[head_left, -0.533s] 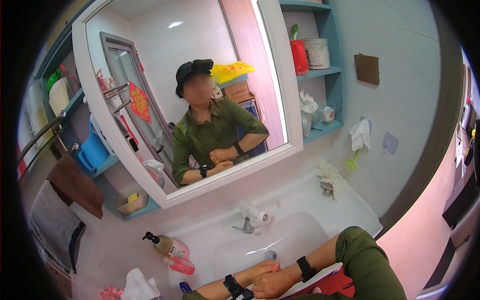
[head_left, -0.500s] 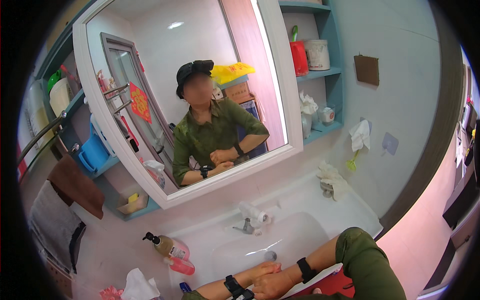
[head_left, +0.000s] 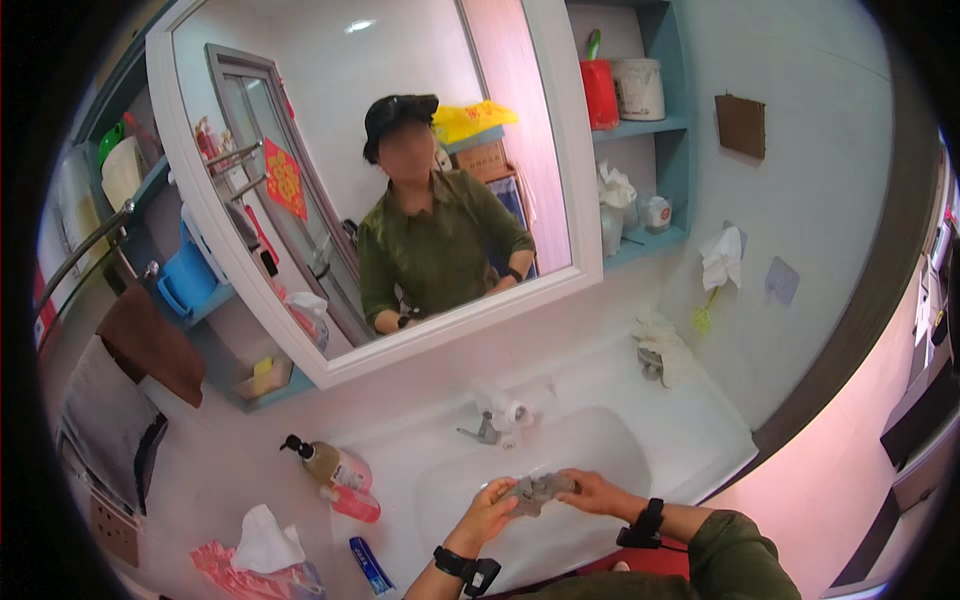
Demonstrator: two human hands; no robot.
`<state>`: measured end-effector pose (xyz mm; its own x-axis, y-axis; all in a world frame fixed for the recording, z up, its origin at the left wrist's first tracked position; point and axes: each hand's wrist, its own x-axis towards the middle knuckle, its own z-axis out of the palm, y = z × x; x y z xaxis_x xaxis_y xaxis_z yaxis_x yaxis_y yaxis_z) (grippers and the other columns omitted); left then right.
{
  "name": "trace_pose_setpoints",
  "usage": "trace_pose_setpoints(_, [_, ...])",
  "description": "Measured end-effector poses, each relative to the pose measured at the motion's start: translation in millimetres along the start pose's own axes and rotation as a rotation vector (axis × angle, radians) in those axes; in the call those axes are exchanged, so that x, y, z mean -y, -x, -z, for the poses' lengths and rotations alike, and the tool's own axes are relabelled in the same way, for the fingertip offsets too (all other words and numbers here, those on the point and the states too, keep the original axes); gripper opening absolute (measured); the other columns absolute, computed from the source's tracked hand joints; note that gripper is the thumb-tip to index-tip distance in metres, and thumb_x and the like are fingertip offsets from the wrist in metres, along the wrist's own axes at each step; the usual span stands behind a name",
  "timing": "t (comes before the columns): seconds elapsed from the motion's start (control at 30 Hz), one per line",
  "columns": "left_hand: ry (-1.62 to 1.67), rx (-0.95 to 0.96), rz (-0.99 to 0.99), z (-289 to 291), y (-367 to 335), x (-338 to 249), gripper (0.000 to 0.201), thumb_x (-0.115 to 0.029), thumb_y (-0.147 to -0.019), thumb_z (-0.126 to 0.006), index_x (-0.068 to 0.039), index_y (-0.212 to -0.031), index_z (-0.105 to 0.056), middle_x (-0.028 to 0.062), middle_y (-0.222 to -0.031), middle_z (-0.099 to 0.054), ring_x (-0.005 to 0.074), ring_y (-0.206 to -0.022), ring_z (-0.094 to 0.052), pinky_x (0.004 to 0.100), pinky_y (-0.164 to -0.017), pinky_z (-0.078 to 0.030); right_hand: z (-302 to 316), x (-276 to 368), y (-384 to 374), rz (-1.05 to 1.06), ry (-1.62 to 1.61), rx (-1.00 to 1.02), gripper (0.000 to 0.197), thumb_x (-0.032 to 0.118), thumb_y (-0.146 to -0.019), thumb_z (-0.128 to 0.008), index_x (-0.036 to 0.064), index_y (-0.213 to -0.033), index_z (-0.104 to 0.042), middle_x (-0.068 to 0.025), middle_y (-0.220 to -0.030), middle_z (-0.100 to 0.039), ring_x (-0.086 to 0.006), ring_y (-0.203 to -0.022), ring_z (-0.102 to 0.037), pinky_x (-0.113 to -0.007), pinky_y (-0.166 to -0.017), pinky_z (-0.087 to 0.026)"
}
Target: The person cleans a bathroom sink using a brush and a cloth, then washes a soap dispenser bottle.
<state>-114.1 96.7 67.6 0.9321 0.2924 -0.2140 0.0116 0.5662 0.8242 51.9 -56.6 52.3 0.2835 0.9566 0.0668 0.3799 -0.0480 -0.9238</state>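
Over the white sink basin (head_left: 622,452), a crumpled grey cloth (head_left: 538,494) is stretched between my two hands. My left hand (head_left: 488,512) grips its left end, fingers closed on it. On the other end, my right hand (head_left: 594,492) pinches the cloth between thumb and fingers. Just beyond the cloth stands the tap (head_left: 486,430), its white body partly behind the grey lever. Dark bands with small devices sit on both my wrists.
Left of the basin are a pump bottle (head_left: 324,462), a pink bottle (head_left: 355,503), a blue tube (head_left: 371,566) and a tissue pack (head_left: 240,567). A pale rag (head_left: 668,348) lies at the back right corner. Above hangs a mirror cabinet (head_left: 460,330) between blue shelves (head_left: 650,128).
My hands were clasped together at the basin's front edge. Now they are apart, farther over the basin, with the grey cloth showing between them. The view has shifted slightly.
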Motion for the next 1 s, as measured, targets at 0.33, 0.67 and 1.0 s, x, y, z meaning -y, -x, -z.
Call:
trace_pose_setpoints(0.33, [-0.97, 0.049, -0.527, -62.0, -19.8, 22.4, 0.042, 0.003, -0.065, -0.052, -0.006, -0.105, -0.045, 0.0091, -0.107, -0.044, 0.0211, -0.1, -0.045, 0.0277, -0.083, -0.037, 49.2, 3.7, 4.5, -0.008, -0.569, -0.285, 0.026, 0.028, -0.078, -0.057, 0.0016, -0.076, -0.055, 0.0014, -0.067, -0.05, -0.0058, -0.062, -0.045, -0.021, -0.053, -0.038])
trace_pose_setpoints(0.67, [-1.374, 0.17, -0.328, -71.7, 0.2, 61.9, 0.012, -0.002, -0.066, -0.054, -0.004, -0.078, -0.052, 0.0147, -0.108, -0.047, 0.0308, -0.083, -0.052, 0.0352, -0.071, -0.043, 117.0, -11.9, 23.4, -0.125, -1.059, -0.408, 0.026, 0.022, -0.079, -0.056, -0.0006, -0.091, -0.05, -0.0065, -0.083, -0.054, -0.0126, -0.071, -0.053, -0.025, -0.06, -0.045])
trace_pose_setpoints(1.0, [-1.045, -0.19, -0.437, -68.5, -23.4, 42.0, 0.048, -0.021, -0.073, -0.06, -0.003, -0.113, -0.041, 0.018, -0.105, -0.051, 0.0262, -0.092, -0.053, 0.0359, -0.075, -0.043, 55.1, 12.8, 20.3, -0.139, -0.615, -0.156, 0.029, 0.016, -0.074, -0.062, -0.0006, -0.095, -0.051, -0.0077, -0.093, -0.055, -0.0123, -0.082, -0.053, -0.025, -0.07, -0.044])
